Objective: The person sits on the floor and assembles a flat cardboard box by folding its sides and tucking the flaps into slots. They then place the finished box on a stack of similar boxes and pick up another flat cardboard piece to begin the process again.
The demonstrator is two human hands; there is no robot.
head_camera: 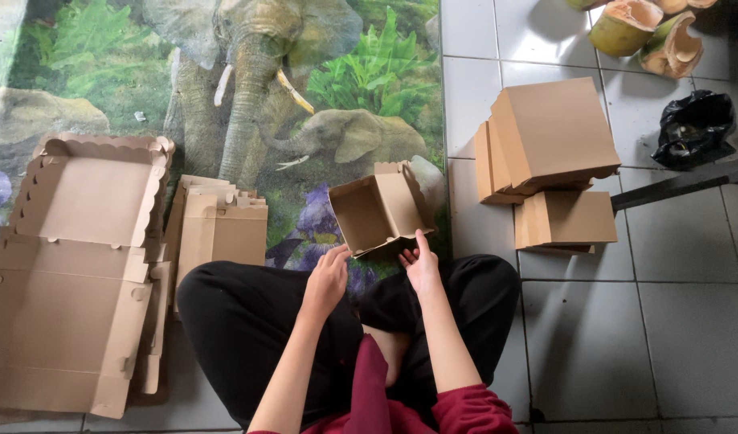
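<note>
A small brown cardboard box [379, 210], half folded and open toward me, tilts above the mat in front of my knees. My left hand [327, 280] is at its near left corner, fingers curled by the lower edge. My right hand [420, 261] pinches the near right edge of the box. I sit cross-legged in black trousers and red sleeves.
A pile of large flat unfolded cartons [71, 265] lies at the left, with a stack of smaller flat blanks [220, 229] beside it. Finished closed boxes [549, 149] are stacked on the white tiles at the right. Cut coconut husks [646, 28] and a black bag [694, 127] lie at the far right.
</note>
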